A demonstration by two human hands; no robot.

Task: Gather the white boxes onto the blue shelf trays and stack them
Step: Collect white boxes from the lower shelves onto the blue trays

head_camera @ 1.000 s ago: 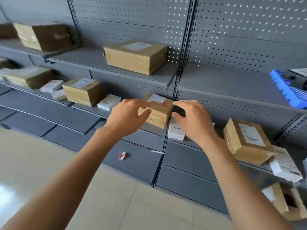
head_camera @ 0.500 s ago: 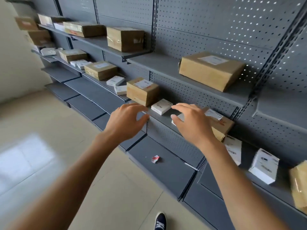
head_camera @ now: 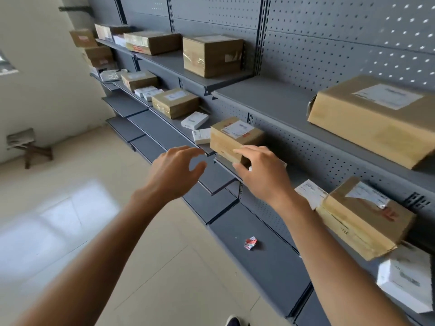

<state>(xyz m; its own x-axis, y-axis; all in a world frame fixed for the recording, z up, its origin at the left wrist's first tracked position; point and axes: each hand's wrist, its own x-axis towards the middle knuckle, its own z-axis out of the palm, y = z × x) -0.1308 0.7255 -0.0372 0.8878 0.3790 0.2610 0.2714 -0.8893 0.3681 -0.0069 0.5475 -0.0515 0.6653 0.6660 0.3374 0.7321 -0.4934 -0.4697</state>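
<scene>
Small white boxes lie along the middle grey shelf (head_camera: 169,123): one white box (head_camera: 195,120) flat, a second white box (head_camera: 201,136) against a brown carton (head_camera: 231,137), a pair of white boxes (head_camera: 148,92) farther left, and a large white box (head_camera: 406,283) at the lower right. My left hand (head_camera: 175,171) hovers in front of the shelf edge with fingers spread and nothing in it. My right hand (head_camera: 261,171) is open just in front of the brown carton, its fingertips near the carton's lower corner. No blue tray is in view.
Brown cartons stand on the upper shelf (head_camera: 213,55) (head_camera: 374,116) and on the middle shelf (head_camera: 175,102) (head_camera: 362,217). A crumpled wrapper (head_camera: 251,243) lies on the bottom shelf. A white label sheet (head_camera: 310,192) lies beside my right wrist. A small stool (head_camera: 28,147) stands by the far wall.
The view has swung left along the shelving and the blue tray has left the frame. Both hands let go of the small brown carton and now hover open further left.
</scene>
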